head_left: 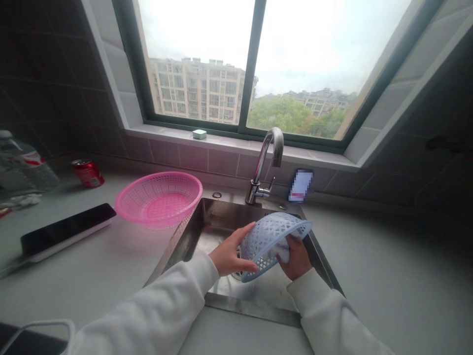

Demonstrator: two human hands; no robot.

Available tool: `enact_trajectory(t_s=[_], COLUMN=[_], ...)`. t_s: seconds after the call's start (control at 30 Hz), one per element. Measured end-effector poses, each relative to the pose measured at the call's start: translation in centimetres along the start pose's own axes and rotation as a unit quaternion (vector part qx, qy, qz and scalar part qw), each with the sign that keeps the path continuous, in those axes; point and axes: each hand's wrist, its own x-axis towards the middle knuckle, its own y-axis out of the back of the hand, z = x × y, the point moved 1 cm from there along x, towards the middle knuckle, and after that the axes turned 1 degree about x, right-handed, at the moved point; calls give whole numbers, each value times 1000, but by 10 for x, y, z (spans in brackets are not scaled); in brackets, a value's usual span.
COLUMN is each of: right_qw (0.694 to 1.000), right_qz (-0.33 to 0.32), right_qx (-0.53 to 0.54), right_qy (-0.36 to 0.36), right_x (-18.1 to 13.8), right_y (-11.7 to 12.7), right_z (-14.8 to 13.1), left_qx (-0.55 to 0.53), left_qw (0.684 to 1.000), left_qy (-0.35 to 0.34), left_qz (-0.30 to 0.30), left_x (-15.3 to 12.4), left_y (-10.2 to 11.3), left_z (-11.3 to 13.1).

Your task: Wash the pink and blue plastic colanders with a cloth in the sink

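Note:
A pale blue plastic basket (269,236) is tilted on its side over the steel sink (207,222). My left hand (231,254) grips its left rim, thumb on top and fingers underneath. My right hand (295,259) is behind and inside the basket, closed on a white cloth (283,251) pressed against the mesh. Both arms wear white sleeves.
A pink mesh basket (159,198) sits on the counter at the sink's left edge. The faucet (264,165) rises behind the sink. A dark flat device (66,230), a red can (87,172) and a water bottle (22,165) lie left. A small green dish (199,133) rests on the windowsill.

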Motion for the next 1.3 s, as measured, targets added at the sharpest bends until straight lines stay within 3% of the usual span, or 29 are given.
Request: enact_trajectory(t_s=[0.17,0.23,0.33,0.43,0.57,0.73,0.97,1.13,1.2,1.3], right_qw=[990,988,997,997,984,984,972,956,958,966], right_qz=[-41,-25,12,-18,-63,4,-40,51,39,-40], right_qx=[99,113,61,52,116,145,181,251,246,196], right_qy=[-96,-102,-54,-50,-122,-101,-147,-141,-142,-161], right_x=[-6,-5,-1,-3,-6,1,-9,3,3,-2], right_y=[-24,-22,-9,-11,-24,-10,-31,-23,-21,-26], right_z=[1,0,-3,-2,9,10,4,9,9,7], left_qx=[0,3,6,6,-7,-4,-8,-3,3,11], left_qw=[1000,1000,1000,1000,1000,1000,1000,1000,1000,1000], left_qy=[-11,-8,7,16,9,14,11,16,17,5], left_qz=[9,9,2,2,7,1,7,4,1,-1], left_x=[0,0,0,0,1,0,1,0,0,0], left_y=[1,3,4,2,2,4,2,3,1,1], left_z=[2,3,2,1,4,5,6,4,4,7])
